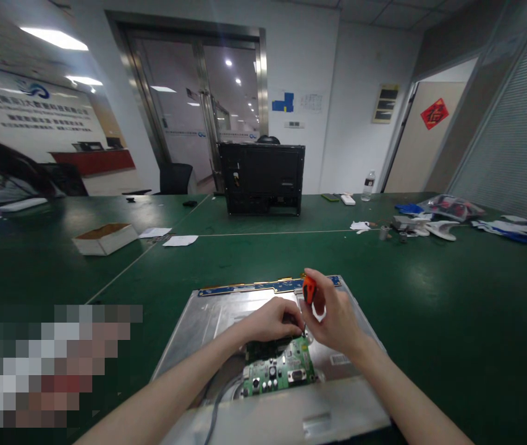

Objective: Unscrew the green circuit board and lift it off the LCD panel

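Note:
A silver metal display panel (pixel 207 321) lies flat on the green table in front of me, back side up. A green circuit board (pixel 279 371) with ports sits on it near my edge. My right hand (pixel 335 318) grips a screwdriver with an orange handle (pixel 308 288), its tip pointing down at the board's far corner. My left hand (pixel 272 321) rests on the panel beside the tip, fingers curled at the board's edge. A blue strip (pixel 249 287) runs along the panel's far edge.
A black monitor back (pixel 263 178) stands upright at mid-table. A white open box (pixel 104 238) and papers (pixel 180 240) lie to the left. Plastic bags and small parts (pixel 430 225) are at the right, with a water bottle (pixel 369 185). Another person sits at far left.

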The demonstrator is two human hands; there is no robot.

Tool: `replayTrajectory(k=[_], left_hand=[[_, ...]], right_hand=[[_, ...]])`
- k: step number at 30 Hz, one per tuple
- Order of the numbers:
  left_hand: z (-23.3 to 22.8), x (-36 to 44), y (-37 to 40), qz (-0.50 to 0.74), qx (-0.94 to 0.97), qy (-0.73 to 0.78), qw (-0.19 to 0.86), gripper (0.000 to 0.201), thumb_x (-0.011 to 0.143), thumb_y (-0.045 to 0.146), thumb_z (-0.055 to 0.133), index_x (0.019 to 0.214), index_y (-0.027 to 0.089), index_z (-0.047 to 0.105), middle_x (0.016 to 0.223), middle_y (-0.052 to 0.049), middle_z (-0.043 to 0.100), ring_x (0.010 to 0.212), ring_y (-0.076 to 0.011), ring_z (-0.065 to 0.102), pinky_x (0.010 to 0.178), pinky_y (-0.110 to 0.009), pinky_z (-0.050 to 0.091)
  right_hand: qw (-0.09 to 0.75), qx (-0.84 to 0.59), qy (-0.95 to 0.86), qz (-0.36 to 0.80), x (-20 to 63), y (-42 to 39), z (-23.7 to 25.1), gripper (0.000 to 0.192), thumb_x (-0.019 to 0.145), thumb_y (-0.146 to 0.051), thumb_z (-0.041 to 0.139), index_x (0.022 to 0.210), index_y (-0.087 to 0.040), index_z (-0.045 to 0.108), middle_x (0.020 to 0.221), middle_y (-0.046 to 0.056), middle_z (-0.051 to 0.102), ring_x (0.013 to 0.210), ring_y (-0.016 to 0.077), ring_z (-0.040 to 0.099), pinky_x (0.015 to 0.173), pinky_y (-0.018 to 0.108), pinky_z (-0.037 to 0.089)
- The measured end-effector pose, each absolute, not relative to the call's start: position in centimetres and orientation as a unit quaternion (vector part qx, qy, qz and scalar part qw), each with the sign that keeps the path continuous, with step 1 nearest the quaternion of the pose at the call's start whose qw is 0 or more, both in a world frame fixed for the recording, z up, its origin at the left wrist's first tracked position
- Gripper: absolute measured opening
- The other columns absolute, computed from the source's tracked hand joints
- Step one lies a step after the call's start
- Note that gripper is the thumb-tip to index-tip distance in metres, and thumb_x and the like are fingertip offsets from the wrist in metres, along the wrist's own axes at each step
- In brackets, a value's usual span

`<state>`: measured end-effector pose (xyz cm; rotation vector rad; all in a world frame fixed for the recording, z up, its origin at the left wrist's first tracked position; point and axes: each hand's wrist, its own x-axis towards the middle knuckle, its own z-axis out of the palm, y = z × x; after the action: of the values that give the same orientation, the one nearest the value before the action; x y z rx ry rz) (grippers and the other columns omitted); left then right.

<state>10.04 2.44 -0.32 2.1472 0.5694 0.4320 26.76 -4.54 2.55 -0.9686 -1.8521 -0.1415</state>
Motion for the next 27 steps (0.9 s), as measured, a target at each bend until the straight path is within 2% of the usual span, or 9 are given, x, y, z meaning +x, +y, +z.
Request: replayTrajectory(k=[8,17,27], left_hand=[[-0.32,10.05,2.37,0.183,0.858,0.223,0.426,0.002,0.072,0.013,0.07,0.074,0.014,0.071,0.072,0.0,0.068,0.068,-0.0148,0.06,0.066,-0.022,0.045],[-0.22,10.02,2.37,0.175,0.861,0.224,0.422,0.002,0.073,0.012,0.07,0.074,0.014,0.07,0.07,0.001,0.066,0.067,-0.0142,0.058,0.066,-0.021,0.044],[-0.15,10.09,2.3,0.176,0.868,0.235,0.4,0.007,0.071,0.007,0.068,0.073,0.014,0.071,0.071,0.001,0.067,0.066,-0.0133,0.058,0.064,-0.02,0.043]], right_hand=[[0.505,-0.402,-0.76,-0.076,26.7,-4.31,2.58,0.047,0.086,-0.021,0.053,0.131,-0.021,0.039,0.062,-0.007,0.052,0.044,0.01,0.045,0.045,0.022,0.037],[0.495,-0.384,-0.778,-0.031,26.93,-4.77,2.93,0.056,0.084,-0.015,0.048,0.138,-0.019,0.033,0.066,-0.004,0.054,0.048,0.0121,0.051,0.046,0.024,0.039],[0.514,-0.386,-0.762,-0.078,26.71,-4.37,2.59,0.046,0.089,-0.022,0.053,0.132,-0.022,0.038,0.062,-0.008,0.051,0.043,0.0089,0.045,0.044,0.021,0.035]])
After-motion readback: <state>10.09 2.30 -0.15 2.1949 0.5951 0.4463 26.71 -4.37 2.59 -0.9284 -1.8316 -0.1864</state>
